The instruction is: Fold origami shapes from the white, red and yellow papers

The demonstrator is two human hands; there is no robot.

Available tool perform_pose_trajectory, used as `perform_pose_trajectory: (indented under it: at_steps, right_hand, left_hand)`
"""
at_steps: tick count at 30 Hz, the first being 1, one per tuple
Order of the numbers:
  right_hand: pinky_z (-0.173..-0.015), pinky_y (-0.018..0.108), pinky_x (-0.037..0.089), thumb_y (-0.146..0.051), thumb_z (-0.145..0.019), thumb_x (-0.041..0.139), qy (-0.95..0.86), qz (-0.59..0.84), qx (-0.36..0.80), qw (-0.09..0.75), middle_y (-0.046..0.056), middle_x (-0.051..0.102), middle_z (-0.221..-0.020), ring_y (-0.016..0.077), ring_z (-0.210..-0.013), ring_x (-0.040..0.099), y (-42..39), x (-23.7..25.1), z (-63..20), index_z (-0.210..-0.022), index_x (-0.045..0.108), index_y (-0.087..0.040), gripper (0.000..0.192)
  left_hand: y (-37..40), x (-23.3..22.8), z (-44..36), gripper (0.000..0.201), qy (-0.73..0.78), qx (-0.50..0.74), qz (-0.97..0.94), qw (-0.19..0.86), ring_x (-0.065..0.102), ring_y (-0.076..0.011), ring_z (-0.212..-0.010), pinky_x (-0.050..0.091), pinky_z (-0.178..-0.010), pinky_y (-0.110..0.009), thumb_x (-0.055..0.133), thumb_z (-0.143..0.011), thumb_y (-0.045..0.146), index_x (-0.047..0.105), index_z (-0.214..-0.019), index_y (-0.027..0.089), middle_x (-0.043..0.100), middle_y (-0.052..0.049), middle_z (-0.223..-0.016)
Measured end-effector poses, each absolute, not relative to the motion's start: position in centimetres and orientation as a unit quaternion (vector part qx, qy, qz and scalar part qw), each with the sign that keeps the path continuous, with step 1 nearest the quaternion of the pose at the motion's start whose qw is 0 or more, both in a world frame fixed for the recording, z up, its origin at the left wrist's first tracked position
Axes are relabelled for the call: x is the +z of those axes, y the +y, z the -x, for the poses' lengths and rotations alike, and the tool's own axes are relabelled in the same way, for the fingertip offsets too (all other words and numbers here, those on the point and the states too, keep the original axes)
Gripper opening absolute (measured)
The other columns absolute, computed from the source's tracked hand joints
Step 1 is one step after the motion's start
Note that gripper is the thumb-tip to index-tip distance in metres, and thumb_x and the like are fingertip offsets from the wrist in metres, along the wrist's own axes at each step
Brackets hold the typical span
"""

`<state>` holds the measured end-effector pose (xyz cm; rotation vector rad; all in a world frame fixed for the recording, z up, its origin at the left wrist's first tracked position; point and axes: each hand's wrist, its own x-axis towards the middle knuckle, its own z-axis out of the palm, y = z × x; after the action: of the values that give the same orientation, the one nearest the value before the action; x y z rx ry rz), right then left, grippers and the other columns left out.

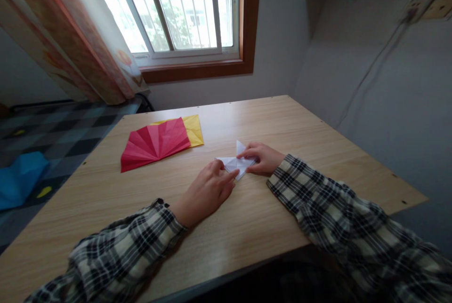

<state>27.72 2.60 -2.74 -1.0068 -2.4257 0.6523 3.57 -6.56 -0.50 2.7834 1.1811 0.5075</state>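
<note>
A small piece of folded white paper [241, 163] lies on the wooden table, with one pointed flap standing up at its far side. My left hand [211, 185] rests at its near left edge, fingers curled and a fingertip pressing on the paper. From the right, my right hand [263, 157] pinches the paper's right side between thumb and forefinger. Parts of the paper are hidden under the fingers of both hands.
The light wooden table [275, 218] spreads around my hands. Creased red paper [157, 143] overlaps yellow paper [195, 130] at the back left. Blue paper [21, 176] lies on a checked cloth [67, 152] beyond the left edge. A window [176, 11] is ahead.
</note>
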Motion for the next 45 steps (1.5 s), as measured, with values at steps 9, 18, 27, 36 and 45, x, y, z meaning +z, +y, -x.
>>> perform_pose_trajectory:
  at_steps: [9,18,27,36,45]
  right_hand:
    - [-0.093,0.038,0.048,-0.023,-0.074,0.082,-0.883,0.350,0.225,0.216,0.006,0.067,-0.104,0.0214,-0.098,0.061,2.4,-2.8,-27.7,-0.109,0.080,-0.026,0.035]
    - [-0.088,0.036,0.049,-0.021,-0.075,0.080,-0.886,0.349,0.220,0.213,0.006,0.066,-0.103,0.0198,-0.093,0.061,2.3,-2.8,-27.6,-0.109,0.080,-0.027,0.035]
    - [-0.091,0.036,0.048,-0.021,-0.076,0.078,-0.889,0.352,0.209,0.207,0.006,0.067,-0.104,0.0195,-0.094,0.061,2.1,-2.7,-27.4,-0.111,0.079,-0.028,0.036]
    - [-0.092,0.036,0.048,-0.022,-0.078,0.077,-0.888,0.356,0.211,0.200,0.007,0.067,-0.106,0.0197,-0.096,0.061,2.0,-2.7,-27.4,-0.113,0.079,-0.027,0.035]
    - [-0.094,0.036,0.048,-0.022,-0.077,0.078,-0.888,0.356,0.213,0.198,0.008,0.068,-0.108,0.0207,-0.098,0.062,2.0,-2.5,-27.4,-0.113,0.079,-0.026,0.036]
  left_hand:
    - [-7.7,-1.0,-4.0,0.034,0.396,0.155,-0.897,-0.118,0.047,-0.0362,-0.132,0.044,-0.107,-0.058,0.050,-0.100,0.023,0.065,-0.131,0.024,0.051,-0.015,-0.144]
    - [-5.6,-2.0,-3.3,0.048,0.371,0.141,-0.915,-0.068,0.029,-0.0332,-0.151,0.031,-0.121,-0.055,0.046,-0.100,0.030,0.048,-0.143,0.009,0.039,-0.022,-0.158]
    - [-5.5,-1.9,-3.5,0.052,0.391,0.087,-0.915,-0.047,0.044,-0.0319,-0.141,0.034,-0.118,-0.052,0.040,-0.103,0.036,0.046,-0.148,0.010,0.052,-0.018,-0.150]
    - [-5.8,-1.4,-3.7,0.051,0.399,0.092,-0.911,-0.058,0.050,-0.0322,-0.132,0.033,-0.116,-0.054,0.043,-0.103,0.037,0.051,-0.147,0.012,0.057,-0.015,-0.146]
    - [-5.9,-1.3,-3.8,0.046,0.396,0.100,-0.910,-0.067,0.054,-0.0307,-0.131,0.037,-0.113,-0.051,0.042,-0.102,0.035,0.058,-0.139,0.011,0.060,-0.017,-0.143]
